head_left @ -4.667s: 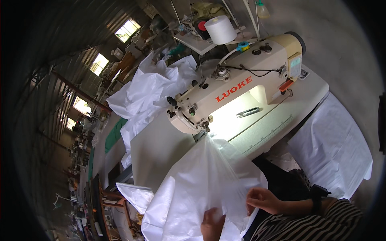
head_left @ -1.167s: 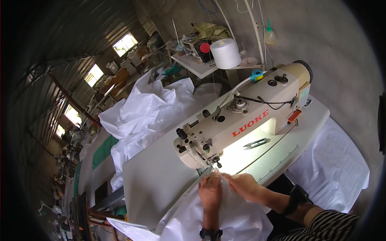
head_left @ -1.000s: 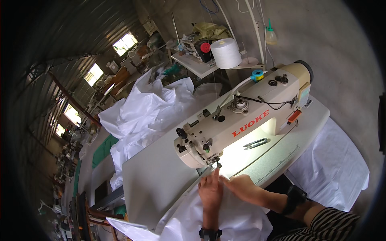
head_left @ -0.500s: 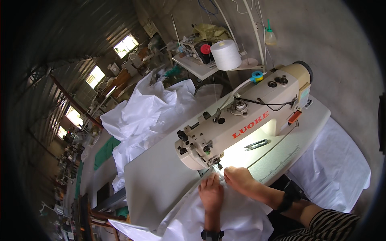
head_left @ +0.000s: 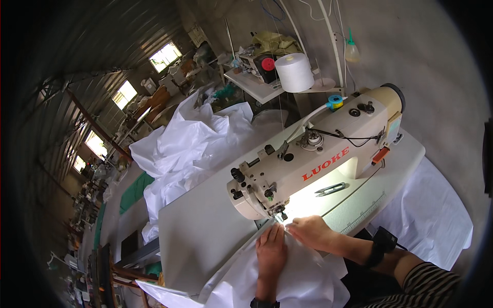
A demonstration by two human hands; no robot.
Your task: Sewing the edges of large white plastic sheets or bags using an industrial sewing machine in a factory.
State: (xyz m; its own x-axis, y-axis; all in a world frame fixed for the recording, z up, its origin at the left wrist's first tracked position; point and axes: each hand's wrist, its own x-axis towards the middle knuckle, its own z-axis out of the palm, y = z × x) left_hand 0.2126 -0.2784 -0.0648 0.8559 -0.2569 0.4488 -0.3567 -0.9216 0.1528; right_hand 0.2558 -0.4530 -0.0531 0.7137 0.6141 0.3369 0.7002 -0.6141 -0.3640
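Just below the needle, left hand (head_left: 271,250) and right hand (head_left: 311,232) flat, fingers open, pressing white fabric (head_left: 287,280), red-lettered cream sewing machine (head_left: 313,159) above.

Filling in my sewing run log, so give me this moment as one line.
left hand flat on white cloth | right hand on cloth by needle | sewing machine lamp lit

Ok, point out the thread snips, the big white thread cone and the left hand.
thread snips (head_left: 330,189), head view, middle of the blades.
white thread cone (head_left: 294,72), head view, its side.
left hand (head_left: 271,248), head view, back of the hand.
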